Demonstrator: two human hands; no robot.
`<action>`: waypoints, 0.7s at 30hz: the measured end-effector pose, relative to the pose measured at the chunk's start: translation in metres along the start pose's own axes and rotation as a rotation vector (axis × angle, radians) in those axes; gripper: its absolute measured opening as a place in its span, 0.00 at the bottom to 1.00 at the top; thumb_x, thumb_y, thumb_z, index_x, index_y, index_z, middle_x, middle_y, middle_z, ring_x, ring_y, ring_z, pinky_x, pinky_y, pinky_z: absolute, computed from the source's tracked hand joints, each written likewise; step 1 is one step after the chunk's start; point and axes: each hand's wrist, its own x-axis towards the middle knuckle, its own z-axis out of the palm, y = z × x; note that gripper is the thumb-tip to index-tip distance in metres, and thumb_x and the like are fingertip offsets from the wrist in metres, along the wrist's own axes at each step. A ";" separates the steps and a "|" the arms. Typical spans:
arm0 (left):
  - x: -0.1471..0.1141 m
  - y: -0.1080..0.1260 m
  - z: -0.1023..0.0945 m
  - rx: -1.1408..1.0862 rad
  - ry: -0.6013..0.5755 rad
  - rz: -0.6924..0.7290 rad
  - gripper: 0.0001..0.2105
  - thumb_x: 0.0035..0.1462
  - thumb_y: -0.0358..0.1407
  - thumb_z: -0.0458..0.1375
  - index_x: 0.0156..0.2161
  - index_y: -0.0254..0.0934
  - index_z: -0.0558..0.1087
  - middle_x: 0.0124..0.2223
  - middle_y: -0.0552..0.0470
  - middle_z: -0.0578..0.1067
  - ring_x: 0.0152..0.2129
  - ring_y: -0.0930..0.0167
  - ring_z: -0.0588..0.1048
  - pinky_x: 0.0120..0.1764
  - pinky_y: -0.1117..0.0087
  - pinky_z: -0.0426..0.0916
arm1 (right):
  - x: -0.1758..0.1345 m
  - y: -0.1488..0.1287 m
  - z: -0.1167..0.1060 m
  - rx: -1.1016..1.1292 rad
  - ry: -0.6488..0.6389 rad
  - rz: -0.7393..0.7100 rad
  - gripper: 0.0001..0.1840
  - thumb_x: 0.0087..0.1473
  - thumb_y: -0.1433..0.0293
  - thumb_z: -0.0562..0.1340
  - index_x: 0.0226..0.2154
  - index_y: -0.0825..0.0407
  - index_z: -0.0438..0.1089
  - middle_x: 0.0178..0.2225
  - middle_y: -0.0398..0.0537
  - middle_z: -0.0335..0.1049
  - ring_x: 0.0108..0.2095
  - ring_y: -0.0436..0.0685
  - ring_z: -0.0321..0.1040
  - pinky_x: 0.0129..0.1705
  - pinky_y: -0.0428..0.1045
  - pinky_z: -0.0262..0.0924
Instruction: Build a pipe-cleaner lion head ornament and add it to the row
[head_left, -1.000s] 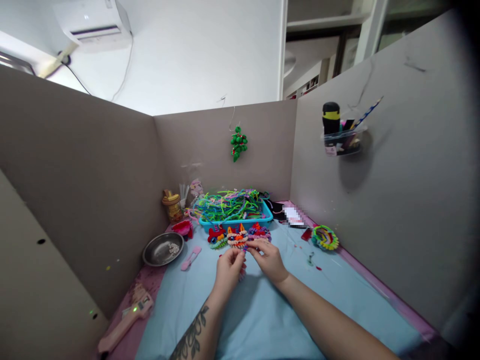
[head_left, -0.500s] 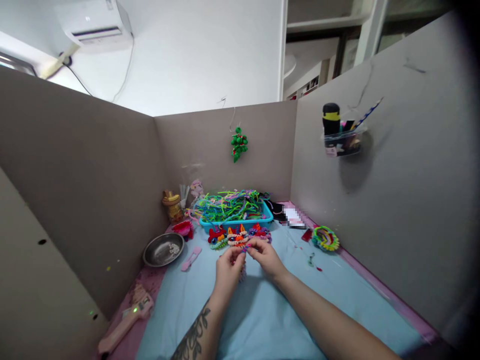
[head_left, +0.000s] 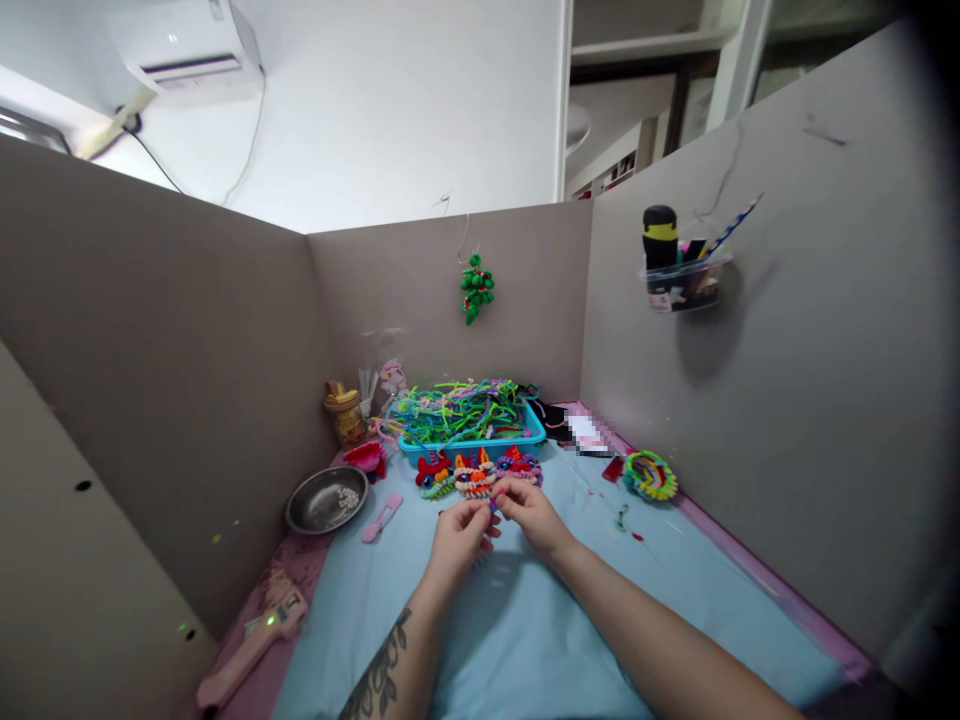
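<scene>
Pinching one small pipe-cleaner piece (head_left: pixel 489 508) between left hand (head_left: pixel 459 535) and right hand (head_left: pixel 531 512), we have three finished figures (head_left: pixel 475 472) lined up mid-worktop, basket (head_left: pixel 480 440) full behind

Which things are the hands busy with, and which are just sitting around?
Busy with:
left hand and right hand, pinching a small fuzzy piece between them
finished fuzzy figures, right beside the fingers

Just sitting around:
blue basket of fuzzy sticks
metal bowl
pink tool
colourful ring
green hanging ornament

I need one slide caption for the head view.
Both hands pinch a small pipe-cleaner piece before a blue basket.
</scene>
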 end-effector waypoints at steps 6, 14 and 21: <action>-0.001 0.001 0.000 -0.097 -0.026 -0.072 0.15 0.39 0.44 0.63 0.28 0.32 0.70 0.21 0.53 0.72 0.14 0.79 0.66 0.17 0.79 0.55 | 0.000 -0.001 0.000 -0.039 -0.017 0.003 0.14 0.46 0.59 0.63 0.26 0.54 0.68 0.24 0.42 0.61 0.23 0.49 0.54 0.26 0.45 0.49; -0.002 0.000 -0.003 -0.094 -0.049 -0.068 0.14 0.42 0.43 0.62 0.25 0.32 0.69 0.19 0.55 0.70 0.11 0.81 0.62 0.16 0.79 0.53 | -0.002 0.000 0.001 -0.009 -0.099 0.006 0.12 0.47 0.61 0.63 0.26 0.54 0.68 0.24 0.41 0.61 0.25 0.50 0.58 0.29 0.46 0.53; 0.000 0.001 -0.001 -0.133 -0.003 -0.100 0.17 0.41 0.45 0.62 0.30 0.32 0.70 0.24 0.51 0.73 0.17 0.77 0.68 0.18 0.79 0.57 | 0.001 0.002 0.002 0.017 0.026 0.032 0.13 0.45 0.60 0.64 0.26 0.54 0.68 0.23 0.41 0.60 0.21 0.47 0.53 0.24 0.44 0.47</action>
